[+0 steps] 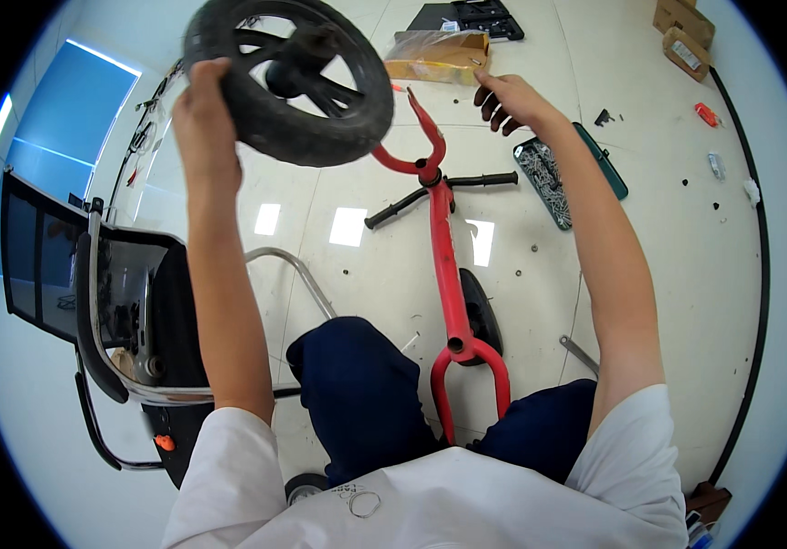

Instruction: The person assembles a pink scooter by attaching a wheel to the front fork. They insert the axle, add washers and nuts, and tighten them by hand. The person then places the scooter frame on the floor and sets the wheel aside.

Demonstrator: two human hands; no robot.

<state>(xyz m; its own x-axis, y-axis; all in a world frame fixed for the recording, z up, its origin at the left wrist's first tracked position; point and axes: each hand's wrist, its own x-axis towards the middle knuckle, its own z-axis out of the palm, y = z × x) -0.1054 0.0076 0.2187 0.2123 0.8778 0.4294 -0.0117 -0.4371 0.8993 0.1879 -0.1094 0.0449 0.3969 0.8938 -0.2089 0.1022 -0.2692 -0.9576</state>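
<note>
My left hand [206,128] is closed on the tyre of a black spoked wheel [320,142], holding it up at the upper left, tilted. Open and in the air, my right hand [512,102] shows its fingers apart and nothing in them. It is nearest to one fork end of a red bike frame [448,284]. That frame stretches between my knees, its other fork toward me. Black handlebars [485,180] show beside the far fork, and a black saddle [481,306] lies partly hidden by the frame's tube.
A green case [605,165] of loose metal hardware lies open on the right. Farther off are a cardboard box [439,66] with plastic and a black tool case [485,20]. A chair [165,302] stands left. Near my right knee lies a metal wrench-like bar [579,355].
</note>
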